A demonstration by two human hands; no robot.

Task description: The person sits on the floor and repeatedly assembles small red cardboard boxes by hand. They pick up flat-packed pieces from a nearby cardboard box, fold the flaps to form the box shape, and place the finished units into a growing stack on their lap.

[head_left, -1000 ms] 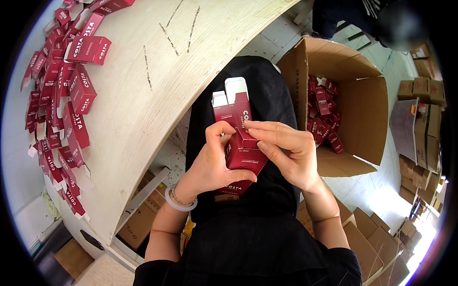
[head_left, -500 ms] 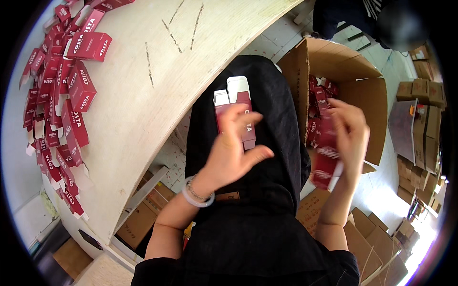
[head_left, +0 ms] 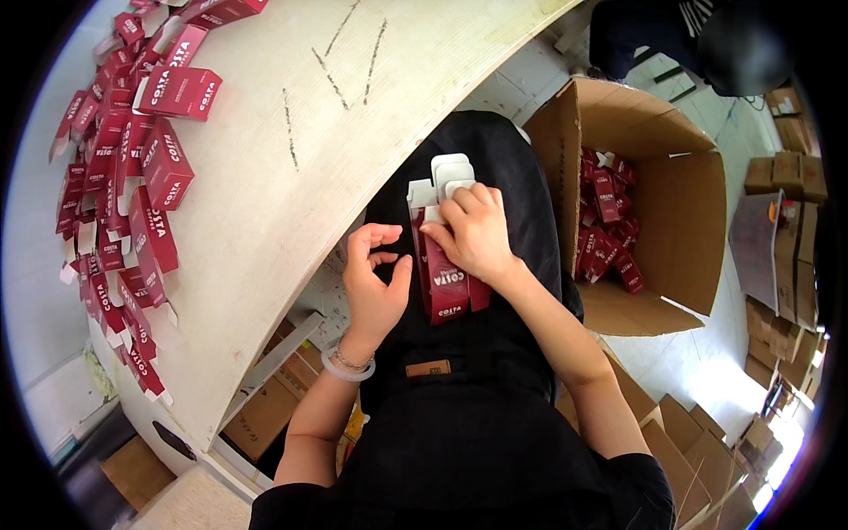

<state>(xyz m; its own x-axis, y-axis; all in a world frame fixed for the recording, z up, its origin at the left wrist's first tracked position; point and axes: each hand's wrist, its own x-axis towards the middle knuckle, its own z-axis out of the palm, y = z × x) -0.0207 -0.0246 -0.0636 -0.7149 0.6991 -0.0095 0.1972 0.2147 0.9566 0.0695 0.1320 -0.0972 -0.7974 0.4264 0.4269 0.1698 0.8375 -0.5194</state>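
Observation:
Flattish red cartons with raised white flaps (head_left: 451, 165) lie on the black cloth over my lap (head_left: 530, 238); at least two seem to overlap. My right hand (head_left: 473, 228) is closed over the upper part of one red carton (head_left: 448, 284), its thumb on the left edge and its fingers near the flaps. Part of the carton is hidden beneath that hand. Just left of the cartons, my left hand (head_left: 378, 278) hovers with curled fingers apart from the thumb and nothing between them.
A heap of red cartons (head_left: 163, 168) lies along the far left of the pale table (head_left: 256, 97). To the right stands an open cardboard box (head_left: 680, 225) with red cartons (head_left: 609, 212) inside. More brown boxes (head_left: 786, 247) are stacked at far right. Another person's dark clothing (head_left: 618, 40) shows at the top.
My right hand has moved left from the cardboard box, where it held a red carton, to a carton on my lap. My left hand has drawn back left off the lap cartons.

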